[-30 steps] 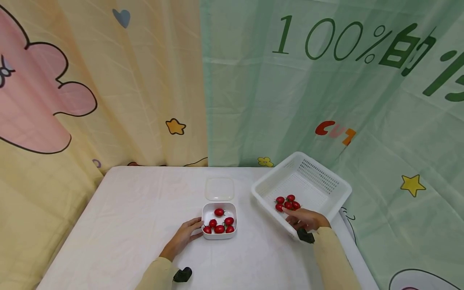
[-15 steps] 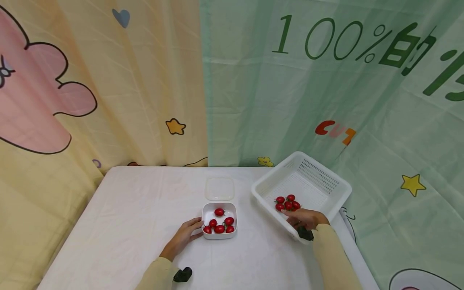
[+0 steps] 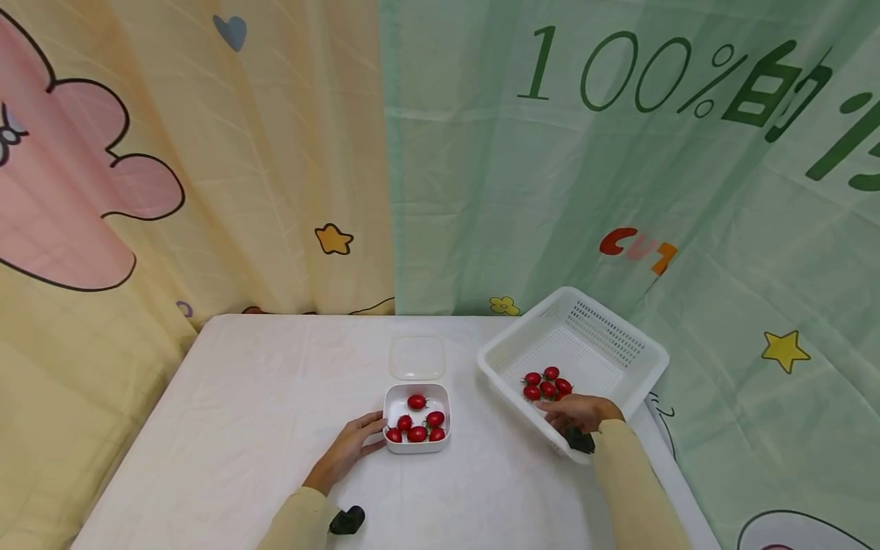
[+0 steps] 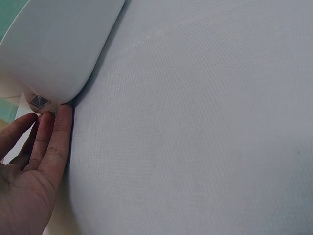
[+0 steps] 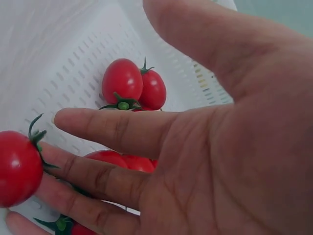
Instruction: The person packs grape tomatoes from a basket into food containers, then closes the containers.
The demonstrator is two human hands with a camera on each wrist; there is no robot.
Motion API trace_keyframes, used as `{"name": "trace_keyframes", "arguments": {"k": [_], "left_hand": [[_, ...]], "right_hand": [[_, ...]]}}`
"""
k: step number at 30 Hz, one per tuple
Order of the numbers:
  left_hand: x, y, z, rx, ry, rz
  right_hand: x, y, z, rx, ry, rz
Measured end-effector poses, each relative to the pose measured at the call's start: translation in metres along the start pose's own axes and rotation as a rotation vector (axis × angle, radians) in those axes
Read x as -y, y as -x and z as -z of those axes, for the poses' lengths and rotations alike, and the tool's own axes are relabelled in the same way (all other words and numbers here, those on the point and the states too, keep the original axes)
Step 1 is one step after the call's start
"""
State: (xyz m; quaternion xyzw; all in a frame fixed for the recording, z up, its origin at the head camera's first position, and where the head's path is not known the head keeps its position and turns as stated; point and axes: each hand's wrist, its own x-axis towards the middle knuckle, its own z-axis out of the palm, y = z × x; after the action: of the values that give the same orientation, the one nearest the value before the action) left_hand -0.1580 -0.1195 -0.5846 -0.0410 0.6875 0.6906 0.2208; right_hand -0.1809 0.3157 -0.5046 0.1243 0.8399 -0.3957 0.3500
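Note:
My left hand [image 3: 351,451] rests its fingertips against the left side of a small white square box [image 3: 417,448]. Several red cherry tomatoes [image 3: 416,434] lie in that box. The left wrist view shows the extended fingers [image 4: 57,139] at the box's lower corner, beside a barcode label. Over the near edge of a white perforated basket [image 3: 574,321], my right hand [image 3: 584,412] reaches in among several cherry tomatoes [image 3: 548,389]. Seen from the right wrist, its fingers are stretched out and the thumb stands apart. One tomato [image 5: 18,169] sits by the fingertips; others are partly hidden behind the fingers.
A clear plastic lid [image 3: 417,357] lies flat behind the small box. White cloth covers the table [image 3: 275,397]. Printed curtains [image 3: 467,191] hang behind and beside it. The basket stands at the table's right side.
My right hand has drawn very slightly down and back inside the basket. My left hand, the small box and the lid stay where they were.

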Motion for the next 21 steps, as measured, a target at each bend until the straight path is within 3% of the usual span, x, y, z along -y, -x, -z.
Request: {"name": "trace_keyframes", "arguments": {"k": [10,21], "left_hand": [[-0.0027,-0.0005,-0.0016,-0.017,0.001,0.01],[-0.0007,0.0002,-0.0017,-0.02,0.0,0.004]], "right_hand": [[0.0007,-0.0022,0.0023,0.018,-0.019,-0.011],[0.0045,-0.0019,-0.0022,0.082,-0.066,0.071]]}}
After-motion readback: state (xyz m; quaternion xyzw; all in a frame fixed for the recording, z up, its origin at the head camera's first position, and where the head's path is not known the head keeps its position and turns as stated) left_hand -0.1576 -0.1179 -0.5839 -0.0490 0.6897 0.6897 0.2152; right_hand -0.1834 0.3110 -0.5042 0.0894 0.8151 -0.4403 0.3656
